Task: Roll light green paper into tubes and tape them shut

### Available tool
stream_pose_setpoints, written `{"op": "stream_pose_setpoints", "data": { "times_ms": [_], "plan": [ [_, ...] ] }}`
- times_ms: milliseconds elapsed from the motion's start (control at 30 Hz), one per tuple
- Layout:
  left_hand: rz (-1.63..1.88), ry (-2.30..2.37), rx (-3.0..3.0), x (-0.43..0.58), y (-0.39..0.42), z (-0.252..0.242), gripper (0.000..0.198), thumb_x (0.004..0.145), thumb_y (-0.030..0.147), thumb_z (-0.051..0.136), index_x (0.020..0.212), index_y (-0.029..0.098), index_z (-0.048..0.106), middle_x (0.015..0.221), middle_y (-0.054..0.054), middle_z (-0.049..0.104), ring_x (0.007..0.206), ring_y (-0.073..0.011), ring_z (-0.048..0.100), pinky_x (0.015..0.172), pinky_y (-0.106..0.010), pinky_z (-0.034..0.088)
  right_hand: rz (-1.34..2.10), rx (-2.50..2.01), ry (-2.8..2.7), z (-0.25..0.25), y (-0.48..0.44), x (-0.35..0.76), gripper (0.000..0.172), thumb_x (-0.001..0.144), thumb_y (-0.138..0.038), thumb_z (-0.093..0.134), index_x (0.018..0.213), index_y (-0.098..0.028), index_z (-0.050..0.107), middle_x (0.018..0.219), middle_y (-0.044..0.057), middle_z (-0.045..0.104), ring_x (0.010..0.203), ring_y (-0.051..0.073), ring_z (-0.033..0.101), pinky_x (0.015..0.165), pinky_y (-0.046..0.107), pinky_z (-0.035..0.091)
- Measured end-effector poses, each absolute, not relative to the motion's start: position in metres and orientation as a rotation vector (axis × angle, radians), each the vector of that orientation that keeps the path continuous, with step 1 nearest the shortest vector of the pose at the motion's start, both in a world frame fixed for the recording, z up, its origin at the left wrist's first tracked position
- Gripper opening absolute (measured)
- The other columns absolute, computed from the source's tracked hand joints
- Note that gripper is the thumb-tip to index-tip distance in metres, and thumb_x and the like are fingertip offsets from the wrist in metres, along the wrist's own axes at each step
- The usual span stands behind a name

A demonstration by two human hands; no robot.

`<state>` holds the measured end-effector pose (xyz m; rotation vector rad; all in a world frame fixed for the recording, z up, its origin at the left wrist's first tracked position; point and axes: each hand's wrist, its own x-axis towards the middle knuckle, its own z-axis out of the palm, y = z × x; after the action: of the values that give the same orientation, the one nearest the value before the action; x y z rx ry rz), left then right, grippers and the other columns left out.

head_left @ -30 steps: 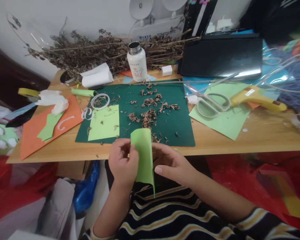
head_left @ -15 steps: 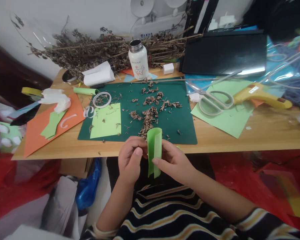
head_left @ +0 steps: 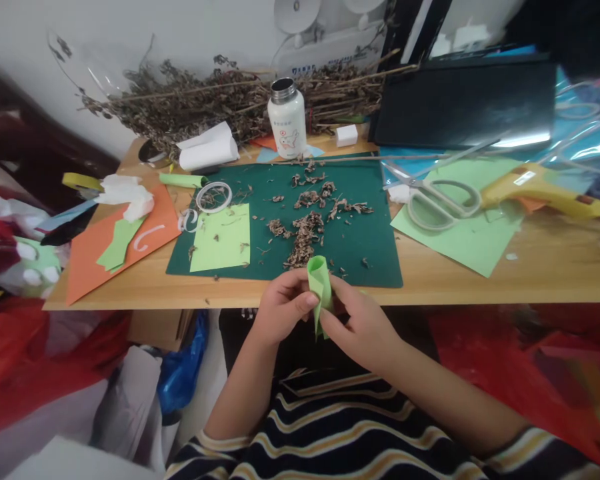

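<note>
A sheet of light green paper [head_left: 320,283], curled into an upright tube with an open top, is held in front of the table's edge. My left hand [head_left: 286,305] grips its left side, thumb pressed on the front. From the right, my right hand [head_left: 357,323] closes on the same paper, with its thumb low on the front. Just beyond the tube, crumbled dried leaves [head_left: 305,240] lie in a heap on the green cutting mat [head_left: 380,253]. A flat green paper square [head_left: 220,243] rests on the mat's left side, near a roll of clear tape [head_left: 214,197].
Scissors [head_left: 443,203] and a yellow glue gun [head_left: 545,190] lie on green paper at the right. An open white bottle [head_left: 287,123] stands behind the mat, before bundled dried stems [head_left: 190,100]. Orange paper [head_left: 90,257] lies left; a black tablet-like panel [head_left: 465,103] sits at the back right.
The green paper has gone from a wider, open curl to a narrower tube. My left hand has moved right and its thumb now presses the paper. The camera view has shifted slightly left.
</note>
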<state>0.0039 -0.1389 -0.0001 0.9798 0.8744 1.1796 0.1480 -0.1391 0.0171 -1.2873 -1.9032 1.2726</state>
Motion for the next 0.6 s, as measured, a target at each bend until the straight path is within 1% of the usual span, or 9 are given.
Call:
{"op": "stream_pose_setpoints", "data": {
  "times_ms": [100, 200, 300, 367, 433, 500, 600],
  "plan": [
    [1.250, 0.944, 0.983, 0.007, -0.141, -0.001, 0.030, 0.065, 0.040, 0.068, 0.085, 0.018, 0.065, 0.053, 0.004, 0.050, 0.039, -0.0033, 0.038, 0.036, -0.015, 0.031, 1.249, -1.291, -1.951, 0.017, -0.138, 0.147, 0.046, 0.076, -0.020, 0.048, 0.122, -0.019, 0.046, 0.105, 0.008, 0.064, 0.073, 0.017, 0.062, 0.063, 0.029, 0.047],
    [1.325, 1.032, 0.977, 0.010, -0.144, -0.004, 0.028, 0.070, 0.042, 0.062, 0.084, 0.018, 0.065, 0.054, 0.003, 0.051, 0.040, -0.0042, 0.038, 0.037, -0.015, 0.032, 1.275, -1.261, -1.970, 0.017, -0.137, 0.147, 0.048, 0.076, -0.019, 0.048, 0.124, -0.021, 0.045, 0.112, 0.007, 0.061, 0.073, 0.016, 0.062, 0.064, 0.028, 0.047],
    [1.392, 1.153, 1.005, 0.013, -0.146, -0.008, 0.029, 0.076, 0.042, 0.055, 0.084, 0.017, 0.066, 0.059, 0.001, 0.055, 0.049, -0.0079, 0.046, 0.047, -0.019, 0.040, 1.302, -1.242, -1.970, 0.018, -0.135, 0.147, 0.050, 0.075, -0.018, 0.049, 0.125, -0.022, 0.044, 0.115, 0.007, 0.059, 0.072, 0.014, 0.061, 0.063, 0.028, 0.048],
    [1.439, 1.230, 1.044, 0.015, -0.147, -0.009, 0.029, 0.076, 0.042, 0.054, 0.084, 0.017, 0.066, 0.067, -0.001, 0.060, 0.060, -0.0113, 0.053, 0.058, -0.023, 0.045, 1.328, -1.224, -1.974, 0.017, -0.134, 0.148, 0.050, 0.075, -0.018, 0.049, 0.124, -0.021, 0.044, 0.111, 0.007, 0.061, 0.071, 0.015, 0.061, 0.063, 0.028, 0.048],
    [1.486, 1.290, 1.057, 0.018, -0.147, -0.010, 0.029, 0.077, 0.043, 0.054, 0.086, 0.018, 0.066, 0.074, -0.002, 0.064, 0.067, -0.0132, 0.056, 0.066, -0.025, 0.046, 1.366, -1.184, -1.980, 0.016, -0.133, 0.148, 0.047, 0.074, -0.018, 0.051, 0.122, -0.021, 0.046, 0.104, 0.007, 0.064, 0.071, 0.015, 0.060, 0.063, 0.029, 0.048],
    [1.524, 1.335, 1.045, 0.020, -0.147, -0.009, 0.029, 0.077, 0.043, 0.052, 0.089, 0.020, 0.065, 0.075, -0.002, 0.064, 0.067, -0.0133, 0.056, 0.065, -0.025, 0.046, 1.394, -1.138, -1.974, 0.015, -0.132, 0.149, 0.044, 0.075, -0.021, 0.053, 0.118, -0.021, 0.049, 0.097, 0.006, 0.065, 0.070, 0.015, 0.060, 0.063, 0.029, 0.048],
    [1.560, 1.390, 1.008, 0.023, -0.146, -0.008, 0.032, 0.077, 0.046, 0.052, 0.091, 0.020, 0.065, 0.077, -0.003, 0.064, 0.069, -0.0141, 0.057, 0.066, -0.025, 0.046, 1.409, -1.052, -1.922, 0.012, -0.130, 0.150, 0.040, 0.076, -0.027, 0.055, 0.115, -0.022, 0.051, 0.097, 0.005, 0.065, 0.073, 0.016, 0.060, 0.064, 0.030, 0.049]
  ]
}}
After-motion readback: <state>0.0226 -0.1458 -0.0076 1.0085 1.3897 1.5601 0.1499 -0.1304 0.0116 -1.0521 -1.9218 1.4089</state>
